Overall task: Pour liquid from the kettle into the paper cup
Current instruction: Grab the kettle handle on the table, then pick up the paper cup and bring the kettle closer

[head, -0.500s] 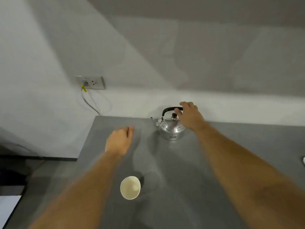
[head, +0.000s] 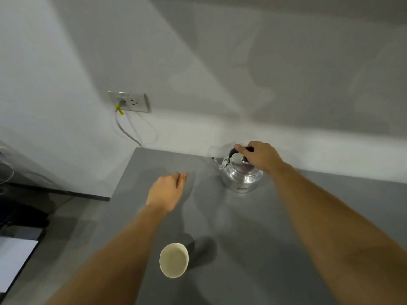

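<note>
A small shiny metal kettle [head: 241, 178] with a black handle stands upright at the back of the grey table [head: 253, 249], its spout pointing left. My right hand [head: 259, 156] is closed around the black handle from above. A white paper cup [head: 174, 259] stands upright near the table's front, looking empty inside. My left hand [head: 166, 190] hovers over the table between cup and kettle, to the kettle's left, fingers loosely together, holding nothing.
The table's left edge [head: 123, 179] drops off to a darker floor area. A wall socket [head: 130, 101] with a plugged-in white cable hangs on the white wall behind. A white sheet [head: 13, 258] lies at the far left.
My right hand has closed its fingers around the kettle's handle; before, it lay flat over it. The left hand has hardly shifted.
</note>
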